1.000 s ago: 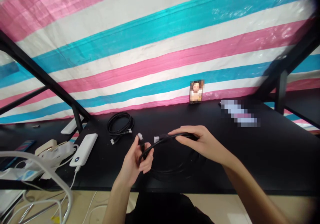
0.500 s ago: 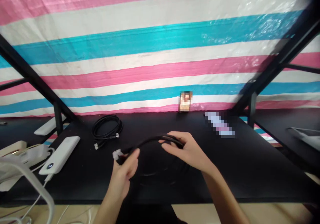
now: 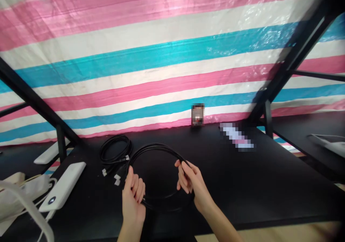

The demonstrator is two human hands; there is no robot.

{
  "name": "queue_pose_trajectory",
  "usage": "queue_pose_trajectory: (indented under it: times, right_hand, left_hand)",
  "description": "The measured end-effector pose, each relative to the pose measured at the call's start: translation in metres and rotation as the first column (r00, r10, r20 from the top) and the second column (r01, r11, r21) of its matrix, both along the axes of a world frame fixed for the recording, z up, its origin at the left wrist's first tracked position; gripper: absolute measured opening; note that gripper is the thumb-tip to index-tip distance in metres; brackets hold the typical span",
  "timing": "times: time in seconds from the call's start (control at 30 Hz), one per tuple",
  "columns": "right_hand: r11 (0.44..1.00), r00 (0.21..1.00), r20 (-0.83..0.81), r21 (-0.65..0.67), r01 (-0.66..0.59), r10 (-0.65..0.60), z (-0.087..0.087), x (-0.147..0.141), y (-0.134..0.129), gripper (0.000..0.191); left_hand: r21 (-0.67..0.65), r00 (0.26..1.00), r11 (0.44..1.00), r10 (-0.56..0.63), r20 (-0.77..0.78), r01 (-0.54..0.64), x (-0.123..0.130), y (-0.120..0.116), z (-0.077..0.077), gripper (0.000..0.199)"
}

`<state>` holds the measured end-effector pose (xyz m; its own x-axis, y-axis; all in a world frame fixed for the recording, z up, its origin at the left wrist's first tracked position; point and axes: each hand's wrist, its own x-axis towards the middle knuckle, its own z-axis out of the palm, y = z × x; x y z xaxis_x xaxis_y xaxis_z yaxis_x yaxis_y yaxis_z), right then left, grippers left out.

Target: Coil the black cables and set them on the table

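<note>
Pinched by left hand and right hand, the coiled black cable could unwind if either slackens.

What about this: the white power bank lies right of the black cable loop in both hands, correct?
Not quite: the head view shows the white power bank left of the black cable loop, not right. The left hand and right hand do hold it.
</note>
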<state>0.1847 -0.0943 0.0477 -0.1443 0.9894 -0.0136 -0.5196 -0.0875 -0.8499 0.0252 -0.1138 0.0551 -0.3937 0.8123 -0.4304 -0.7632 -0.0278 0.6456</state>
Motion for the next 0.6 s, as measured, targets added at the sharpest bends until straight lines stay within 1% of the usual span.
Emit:
queue_pose_trajectory:
  times: [0.07,0.17,0.23,0.27,0.33,0.37,0.47,0.53,0.6]
  right_hand:
    - [0.999,0.999,-0.035,0.030,-0.028,0.029,0.000,-0.001,0.001,0.038]
    - [0.990,0.984,-0.125,0.077,-0.116,0.125,0.000,-0.002,0.001,0.038]
    - [0.988,0.971,-0.188,0.084,-0.131,0.145,0.000,-0.004,-0.001,0.039]
    - [0.990,0.969,-0.208,0.074,-0.120,0.133,0.001,-0.006,-0.003,0.039]
    - [0.997,0.973,-0.222,0.033,-0.064,0.069,0.002,-0.009,-0.004,0.039]
    - [1.000,0.975,-0.220,0.007,-0.024,0.025,0.004,-0.010,-0.004,0.041]
    - [0.992,0.974,-0.187,-0.050,0.120,-0.127,0.008,-0.008,0.002,0.048]
    - [0.978,0.965,-0.156,-0.053,0.203,-0.209,0.011,-0.002,0.007,0.051]
    - [0.965,0.955,-0.137,-0.044,0.260,-0.263,0.015,0.006,0.010,0.053]
  left_hand:
    - [0.027,0.999,1.000,-0.003,0.049,0.001,-0.002,0.000,0.000,0.054]
    - [0.057,0.990,0.998,0.003,0.144,-0.011,-0.003,0.000,0.002,0.050]
    - [0.066,0.977,0.998,0.010,0.212,-0.025,0.000,0.000,0.002,0.049]
    - [0.060,0.972,0.998,0.016,0.235,-0.031,0.001,0.000,0.002,0.048]
    - [0.054,0.964,0.998,0.002,0.266,-0.017,0.007,-0.001,0.001,0.049]
    - [0.054,0.961,0.998,-0.023,0.276,0.009,0.010,-0.003,0.000,0.050]
    - [0.042,0.946,0.989,-0.151,0.286,0.145,0.021,-0.011,-0.004,0.046]
    - [0.092,0.930,0.966,-0.259,0.262,0.243,0.027,-0.017,-0.007,0.037]
    - [0.184,0.915,0.930,-0.353,0.198,0.319,0.029,-0.019,-0.012,0.024]
